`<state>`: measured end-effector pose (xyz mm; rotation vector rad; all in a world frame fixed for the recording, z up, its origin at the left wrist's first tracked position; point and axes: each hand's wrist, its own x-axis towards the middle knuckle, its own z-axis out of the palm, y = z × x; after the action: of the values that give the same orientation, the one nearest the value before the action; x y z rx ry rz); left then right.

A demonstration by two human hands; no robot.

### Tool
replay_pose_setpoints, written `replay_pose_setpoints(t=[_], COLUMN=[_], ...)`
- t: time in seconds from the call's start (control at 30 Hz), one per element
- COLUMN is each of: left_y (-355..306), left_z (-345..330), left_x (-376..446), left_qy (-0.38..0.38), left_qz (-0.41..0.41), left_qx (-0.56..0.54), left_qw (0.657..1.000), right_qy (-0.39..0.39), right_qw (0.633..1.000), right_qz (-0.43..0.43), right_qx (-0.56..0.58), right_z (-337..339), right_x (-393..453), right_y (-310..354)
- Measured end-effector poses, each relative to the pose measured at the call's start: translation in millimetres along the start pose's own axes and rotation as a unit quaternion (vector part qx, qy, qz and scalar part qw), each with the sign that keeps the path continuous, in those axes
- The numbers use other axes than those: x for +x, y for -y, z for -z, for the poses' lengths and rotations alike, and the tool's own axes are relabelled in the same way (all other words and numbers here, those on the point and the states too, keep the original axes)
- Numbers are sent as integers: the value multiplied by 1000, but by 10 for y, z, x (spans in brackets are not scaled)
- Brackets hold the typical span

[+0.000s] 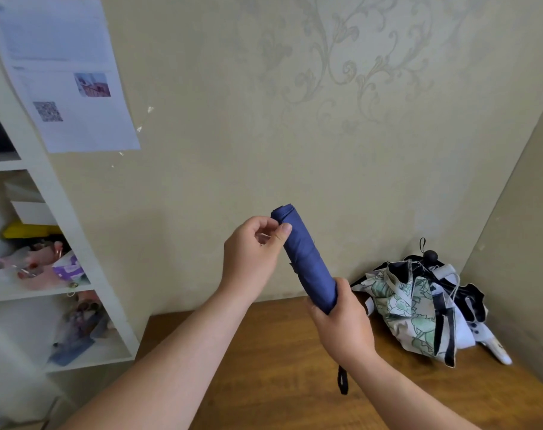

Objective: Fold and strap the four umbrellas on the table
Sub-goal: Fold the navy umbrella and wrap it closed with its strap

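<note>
The fingers (271, 232) of the left hand (251, 256) pinch the upper end of the blue umbrella (305, 259), thumb pressed flat on the rolled cloth near its tip. The right hand (341, 321) is curled round the lower end, gripping the handle, from which a black wrist loop (342, 380) hangs. The umbrella is held tilted in the air above the wooden surface (279, 352), already rolled into a tight cylinder. A small tab on its side is probably the strap, though the view is too coarse to be sure. To finish well, the left thumb should keep the roll tight while the strap is drawn round and fastened. A second, flowered umbrella (413, 308) lies unfolded on the surface near the corner, beside a white shelf (87, 243).
</note>
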<state>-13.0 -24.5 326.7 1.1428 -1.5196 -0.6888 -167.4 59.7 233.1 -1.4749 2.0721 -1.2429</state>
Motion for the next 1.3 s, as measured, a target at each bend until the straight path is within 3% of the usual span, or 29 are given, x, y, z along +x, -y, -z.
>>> replay_pose_setpoints(t=[0.1, 0.3, 0.43, 0.5, 0.57, 0.67, 0.8, 1.03, 1.17, 1.3], left_y=[54, 171, 184, 195, 265, 340, 250, 246, 309, 324], left_z=[14, -1, 74, 108, 113, 78, 23, -40, -78, -66], left_x=[34, 95, 60, -6, -114, -282, -336, -289, -304, -292], left_qy=[-3, 2, -38, -29, -10, 67, 161, 183, 184, 167], left_qz=[-7, 68, 54, 33, 25, 53, 84, 76, 102, 86], left_qx=[8, -54, -62, -48, -28, -29, -25, 32, -61, -58], left_qw=[1000, 996, 996, 998, 999, 996, 983, 980, 976, 980], right_qy=[11, 169, 242, 266, 290, 313, 305, 260, 247, 272], right_qw=[1000, 974, 943, 906, 843, 785, 801, 853, 841, 839], right_qz=[4, -47, -70, -98, -152, -207, -184, -150, -170, -167], right_qx=[-13, 144, 217, 316, 426, 493, 481, 426, 450, 440], right_z=[0, -66, -48, -20, 0, 18, -18, -131, -114, -87], right_x=[7, -30, -24, -27, -28, -5, 27, 8, 46, 86], right_y=[-21, -24, 27, 56, 125, 183, 163, 236, 278, 307])
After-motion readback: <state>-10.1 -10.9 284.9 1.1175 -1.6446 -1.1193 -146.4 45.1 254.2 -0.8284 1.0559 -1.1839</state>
